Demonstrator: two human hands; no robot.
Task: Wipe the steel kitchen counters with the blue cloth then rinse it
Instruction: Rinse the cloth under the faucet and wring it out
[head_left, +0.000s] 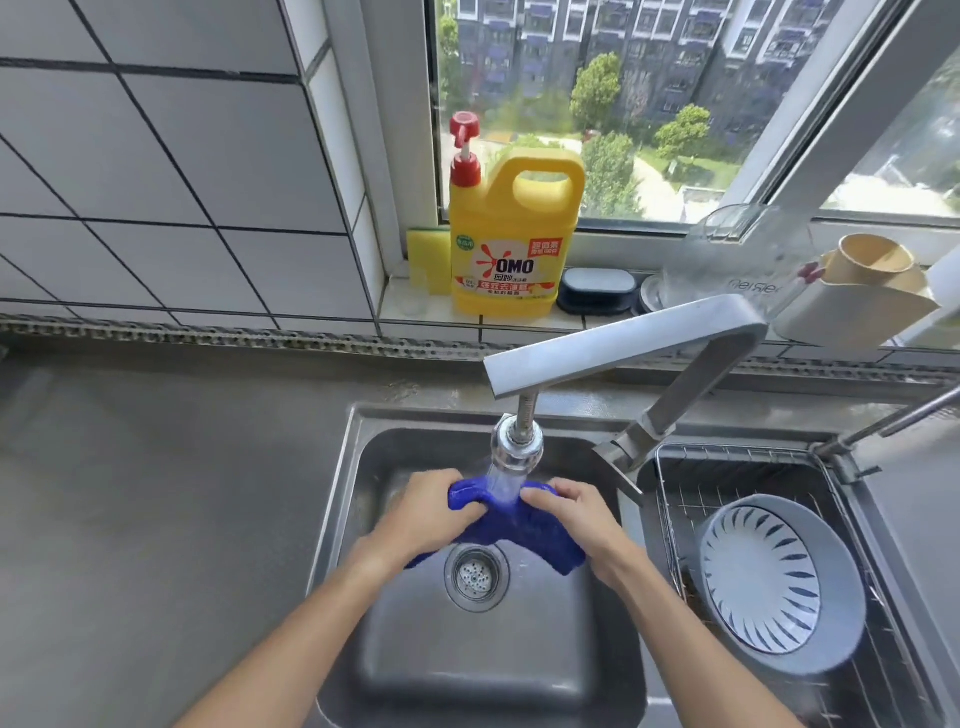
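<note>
Blue cloth (511, 525): bunched between both hands under running faucet (519, 447), over sink (363, 519). Left hand (431, 512) at 9 o'clock, right hand (569, 519) at 3; both clenched on it, knuckles up.

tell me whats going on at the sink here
A person is rinsing a blue cloth under the running tap. The left hand and right hand both grip the cloth, bunched up over the drain of the sink. A bowl sits in the wire rack to the right, and a yellow detergent bottle stands on the windowsill.
</note>
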